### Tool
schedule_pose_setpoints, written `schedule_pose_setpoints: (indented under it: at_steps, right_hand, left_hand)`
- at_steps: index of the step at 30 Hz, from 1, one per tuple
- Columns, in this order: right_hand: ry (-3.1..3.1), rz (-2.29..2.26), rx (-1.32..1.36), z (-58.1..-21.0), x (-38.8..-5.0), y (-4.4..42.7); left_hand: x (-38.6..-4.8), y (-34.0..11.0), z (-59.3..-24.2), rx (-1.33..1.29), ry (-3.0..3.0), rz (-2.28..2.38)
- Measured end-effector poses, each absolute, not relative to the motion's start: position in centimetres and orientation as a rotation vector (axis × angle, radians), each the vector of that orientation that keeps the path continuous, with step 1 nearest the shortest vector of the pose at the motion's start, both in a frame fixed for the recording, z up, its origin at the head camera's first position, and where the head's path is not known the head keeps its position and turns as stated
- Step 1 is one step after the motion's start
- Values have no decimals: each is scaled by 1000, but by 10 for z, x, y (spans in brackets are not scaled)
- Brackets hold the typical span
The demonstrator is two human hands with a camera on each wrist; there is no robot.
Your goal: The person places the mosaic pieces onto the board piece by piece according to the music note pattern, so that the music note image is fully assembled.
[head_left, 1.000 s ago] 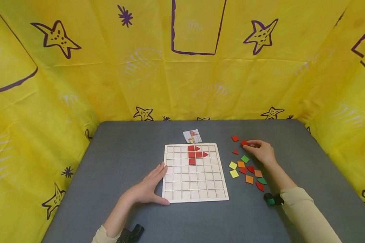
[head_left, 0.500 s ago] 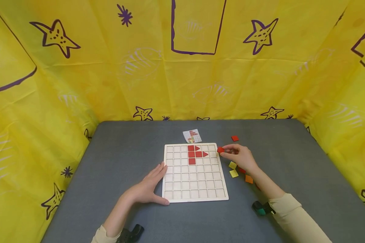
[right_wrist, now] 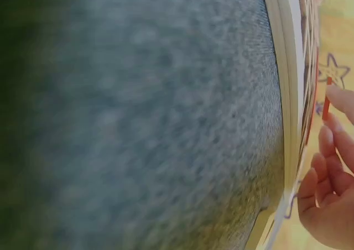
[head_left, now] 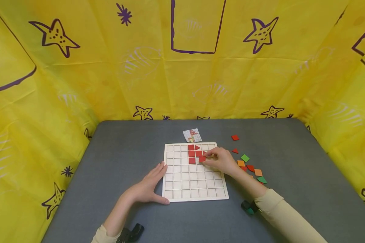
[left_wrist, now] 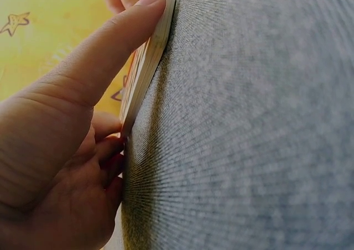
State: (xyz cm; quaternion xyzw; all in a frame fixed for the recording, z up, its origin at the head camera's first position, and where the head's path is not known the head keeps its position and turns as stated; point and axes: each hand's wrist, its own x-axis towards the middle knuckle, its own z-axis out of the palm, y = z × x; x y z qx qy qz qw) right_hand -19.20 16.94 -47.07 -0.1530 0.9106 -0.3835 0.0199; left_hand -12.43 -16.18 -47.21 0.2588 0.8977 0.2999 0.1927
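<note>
A white gridded board (head_left: 185, 185) lies flat on the table, several red squares and triangles set in its upper cells. Along its left edge rests my left hand (head_left: 147, 189), fingers extended against the side and thumb at the near left corner; the left wrist view shows the thumb (left_wrist: 116, 45) on the board's edge (left_wrist: 149, 67). My right hand (head_left: 223, 160) pinches a red square tile (head_left: 202, 159) between thumb and fingers over the upper right cells. From the right wrist, that tile (right_wrist: 327, 100) appears edge-on, above the board. The hand partly covers a red triangle there.
A small printed pattern card (head_left: 192, 135) lies behind the board. To the right are loose tiles: a red square (head_left: 235, 137), a red triangle (head_left: 235, 151), a green square (head_left: 245, 158) and several orange, red and green ones. The right forearm hides some.
My right hand has carried the red square tile from the loose pieces leftward to above the board. The left hand stays in place at the board's edge.
</note>
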Motion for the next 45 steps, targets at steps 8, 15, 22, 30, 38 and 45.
schedule_pose_setpoints:
  at_steps: [8,15,22,30,38,45]
  right_hand:
    - [2880,-1055,-586,-469,-195,160]
    - [2869,-1036,-619,-472,-196,157]
    - [2832,-1117,-562,-473,-197,161]
    - [2816,-1343,-302,-468,-205,190]
    - [2854,-1434,78,-466,-221,236]
    - [2871,-1404,275,-471,-234,264]
  left_hand:
    - [-124,-161,-472,728,2524,845]
    - [-123,-161,-471,730,2524,850]
    - [-124,-162,-472,740,2529,843]
    - [-125,-162,-473,742,2523,842]
    - [-125,-162,-472,753,2526,835]
    - [-125,-161,-473,739,2524,828]
